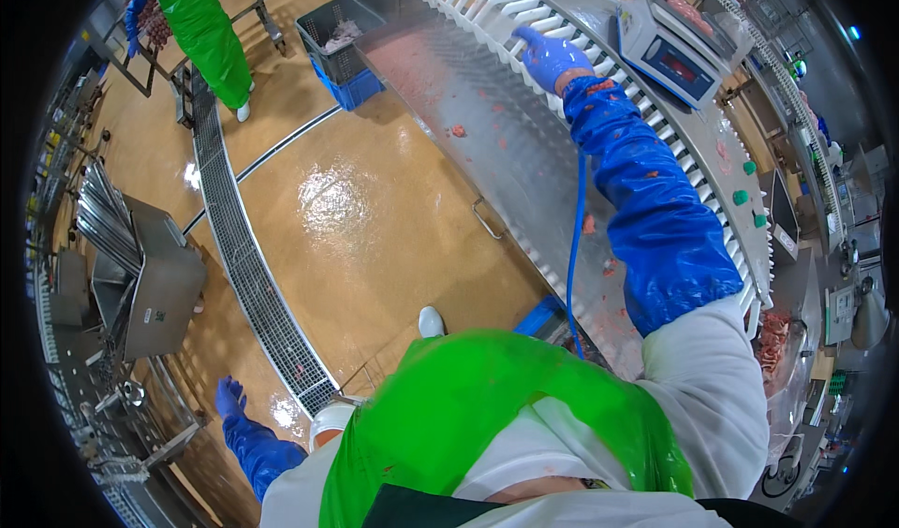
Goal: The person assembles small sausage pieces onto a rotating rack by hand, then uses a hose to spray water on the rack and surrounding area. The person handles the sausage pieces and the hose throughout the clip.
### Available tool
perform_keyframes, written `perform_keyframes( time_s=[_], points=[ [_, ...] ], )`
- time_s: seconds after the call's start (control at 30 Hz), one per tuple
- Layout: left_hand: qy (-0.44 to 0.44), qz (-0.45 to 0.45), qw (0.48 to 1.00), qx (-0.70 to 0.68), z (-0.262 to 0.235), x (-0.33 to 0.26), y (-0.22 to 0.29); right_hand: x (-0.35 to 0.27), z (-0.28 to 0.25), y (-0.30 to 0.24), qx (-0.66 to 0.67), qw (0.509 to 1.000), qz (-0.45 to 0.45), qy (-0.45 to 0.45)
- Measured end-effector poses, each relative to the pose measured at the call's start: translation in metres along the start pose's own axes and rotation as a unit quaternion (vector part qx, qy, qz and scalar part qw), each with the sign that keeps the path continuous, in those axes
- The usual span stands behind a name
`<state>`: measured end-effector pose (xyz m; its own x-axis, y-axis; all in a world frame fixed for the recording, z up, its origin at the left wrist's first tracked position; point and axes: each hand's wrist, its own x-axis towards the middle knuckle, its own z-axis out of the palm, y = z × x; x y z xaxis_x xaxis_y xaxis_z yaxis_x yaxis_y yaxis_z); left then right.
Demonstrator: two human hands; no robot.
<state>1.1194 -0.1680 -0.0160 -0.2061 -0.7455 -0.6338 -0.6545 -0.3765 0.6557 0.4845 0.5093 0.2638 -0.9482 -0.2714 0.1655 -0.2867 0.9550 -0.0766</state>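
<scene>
My right hand [552,58], in a blue-violet glove, reaches out over the white slatted conveyor [492,2]. Its fingers point forward and to the left at the slats, with nothing visible held in them; the undersides of the fingers are hidden. Small red meat scraps stick to my blue right sleeve [646,191]. A thin blue cord [573,256] hangs beside that sleeve across the steel work surface [449,88]. Low on the left, over the floor, my left hand [230,397] hangs away from the table, fingers apart and holding nothing.
A digital scale [672,60] stands right of my right hand. Meat bits [458,130] lie on the steel surface. At its far left is a grey crate [339,34] on a blue one. A person in a green apron [201,32] stands beyond the floor drain [234,214]. A steel bin [161,280] sits left.
</scene>
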Motion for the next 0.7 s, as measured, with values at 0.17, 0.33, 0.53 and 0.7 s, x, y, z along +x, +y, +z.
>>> perform_keyframes(
  time_s=[0.17,0.33,0.53,0.7],
  points=[
    [-0.048,0.106,0.993,0.027,0.085,0.014,0.128,0.056,0.011,-0.007,0.028,0.999,0.016,0.038],
    [-0.099,0.167,0.980,0.034,0.170,0.005,0.213,0.106,0.024,-0.028,0.044,0.998,0.009,0.048],
    [-0.126,0.172,0.975,0.061,0.234,-0.002,0.243,0.171,0.052,-0.030,0.049,0.997,-0.036,0.046],
    [-0.079,0.134,0.986,0.059,0.223,-0.004,0.223,0.230,0.074,-0.044,0.017,0.996,-0.072,-0.051]
  ],
)
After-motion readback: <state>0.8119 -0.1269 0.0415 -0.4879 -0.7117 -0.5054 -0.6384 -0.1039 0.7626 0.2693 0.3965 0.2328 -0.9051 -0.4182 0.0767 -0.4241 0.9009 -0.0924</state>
